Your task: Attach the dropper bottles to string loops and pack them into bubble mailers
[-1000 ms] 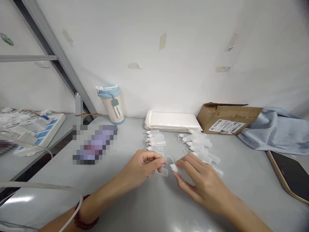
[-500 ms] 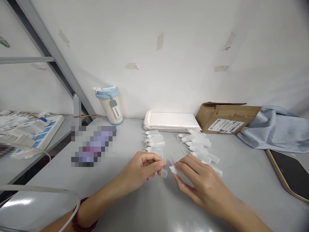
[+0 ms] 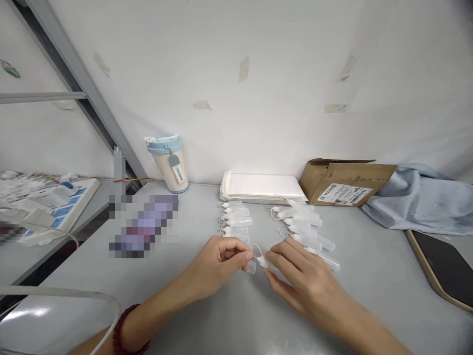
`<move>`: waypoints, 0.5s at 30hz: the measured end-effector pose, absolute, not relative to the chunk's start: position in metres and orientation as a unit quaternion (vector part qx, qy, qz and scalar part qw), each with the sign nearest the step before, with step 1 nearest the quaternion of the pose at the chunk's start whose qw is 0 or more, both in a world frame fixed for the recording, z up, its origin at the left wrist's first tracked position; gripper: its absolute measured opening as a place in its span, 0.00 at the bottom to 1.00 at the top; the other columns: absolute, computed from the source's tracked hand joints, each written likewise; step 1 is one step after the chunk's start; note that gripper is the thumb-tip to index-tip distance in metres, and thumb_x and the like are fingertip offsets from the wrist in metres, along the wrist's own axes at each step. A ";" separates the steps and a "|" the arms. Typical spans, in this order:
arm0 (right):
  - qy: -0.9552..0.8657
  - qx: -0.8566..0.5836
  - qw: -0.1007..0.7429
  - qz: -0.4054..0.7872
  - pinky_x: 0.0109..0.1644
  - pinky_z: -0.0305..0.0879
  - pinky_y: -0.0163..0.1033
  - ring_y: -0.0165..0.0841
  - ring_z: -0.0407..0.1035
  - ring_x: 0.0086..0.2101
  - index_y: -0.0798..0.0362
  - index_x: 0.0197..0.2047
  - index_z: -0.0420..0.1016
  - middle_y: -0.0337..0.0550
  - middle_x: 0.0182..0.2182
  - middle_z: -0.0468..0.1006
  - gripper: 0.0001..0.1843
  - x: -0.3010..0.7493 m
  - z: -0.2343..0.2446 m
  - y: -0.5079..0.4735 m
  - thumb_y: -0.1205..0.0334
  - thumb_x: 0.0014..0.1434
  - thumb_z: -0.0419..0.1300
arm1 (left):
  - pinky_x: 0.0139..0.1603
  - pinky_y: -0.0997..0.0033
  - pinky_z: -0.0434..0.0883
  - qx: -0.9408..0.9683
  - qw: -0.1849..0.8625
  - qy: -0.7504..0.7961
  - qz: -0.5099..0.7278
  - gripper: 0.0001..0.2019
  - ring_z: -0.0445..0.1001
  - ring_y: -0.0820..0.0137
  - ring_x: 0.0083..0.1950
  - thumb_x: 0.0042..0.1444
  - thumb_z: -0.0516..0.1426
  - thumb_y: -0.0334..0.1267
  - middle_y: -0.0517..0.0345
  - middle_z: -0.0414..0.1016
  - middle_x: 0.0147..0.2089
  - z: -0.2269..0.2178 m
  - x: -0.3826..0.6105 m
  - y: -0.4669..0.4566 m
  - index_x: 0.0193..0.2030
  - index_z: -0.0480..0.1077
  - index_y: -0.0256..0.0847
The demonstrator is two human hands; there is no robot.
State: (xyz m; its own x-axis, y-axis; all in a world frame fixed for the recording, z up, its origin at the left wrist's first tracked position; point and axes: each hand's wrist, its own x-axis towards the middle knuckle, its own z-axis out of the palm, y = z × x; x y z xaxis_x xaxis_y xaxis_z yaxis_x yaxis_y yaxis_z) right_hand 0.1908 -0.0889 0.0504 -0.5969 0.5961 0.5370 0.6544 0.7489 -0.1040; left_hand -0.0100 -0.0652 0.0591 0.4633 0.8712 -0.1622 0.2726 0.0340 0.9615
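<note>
A small translucent squeeze bottle (image 3: 263, 262) with a white nozzle is in my right hand (image 3: 301, 276), its tip pointing left. The fingers of that hand are closed round the bottle and hide most of its body. From its neck a thin white cap strap (image 3: 255, 246) loops over to my left hand (image 3: 225, 261). Left thumb and forefinger pinch the strap's end, right by the nozzle tip; the end itself is hidden, with a thin pin-like bit between fingertips and nozzle. Similar bottles lie in a left row (image 3: 237, 214) and a right group (image 3: 301, 224) behind the hands.
White padded envelopes (image 3: 264, 185) are stacked by the wall, beside a cardboard box (image 3: 347, 182) and a blue cloth (image 3: 424, 197). A phone (image 3: 443, 266) lies at right. At left stand a tumbler (image 3: 172, 162) and a power strip (image 3: 70, 209); a white cable (image 3: 66, 292) crosses the lower left.
The bottle and both hands have shifted very slightly, the nozzle a little left and down. The grip of each hand looks the same. The view has tilted a touch.
</note>
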 end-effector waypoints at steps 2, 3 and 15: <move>-0.883 -0.356 0.301 -0.057 0.28 0.60 0.35 0.32 0.63 0.30 0.56 0.39 0.69 0.44 0.29 0.71 0.06 0.191 0.049 -0.088 0.69 0.59 0.52 | 0.22 0.78 0.54 0.644 0.558 0.445 0.273 0.12 0.56 0.79 0.22 0.56 0.54 0.43 0.62 0.66 0.24 0.060 -0.011 -0.065 0.29 0.71 0.36; -0.876 -0.365 0.310 -0.058 0.28 0.60 0.35 0.32 0.64 0.30 0.56 0.40 0.69 0.44 0.30 0.71 0.06 0.191 0.049 -0.088 0.67 0.60 0.53 | 0.22 0.78 0.54 0.646 0.554 0.445 0.280 0.13 0.56 0.79 0.22 0.57 0.54 0.43 0.62 0.66 0.24 0.061 -0.011 -0.065 0.29 0.71 0.36; -0.855 -0.400 0.330 -0.009 0.25 0.58 0.33 0.29 0.62 0.25 0.56 0.44 0.66 0.41 0.27 0.68 0.08 0.195 0.041 -0.084 0.64 0.62 0.52 | 0.24 0.77 0.56 0.632 0.552 0.444 0.315 0.13 0.56 0.79 0.23 0.57 0.54 0.43 0.63 0.63 0.24 0.062 -0.014 -0.064 0.27 0.69 0.36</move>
State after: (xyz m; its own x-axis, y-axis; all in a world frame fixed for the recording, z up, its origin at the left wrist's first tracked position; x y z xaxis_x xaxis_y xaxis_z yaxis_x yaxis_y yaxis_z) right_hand 0.1953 -0.0843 0.0410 -0.4618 0.6782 0.5717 0.6907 0.6793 -0.2479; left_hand -0.0137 -0.0643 0.0619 0.4079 0.9084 -0.0915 0.2131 0.0028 0.9770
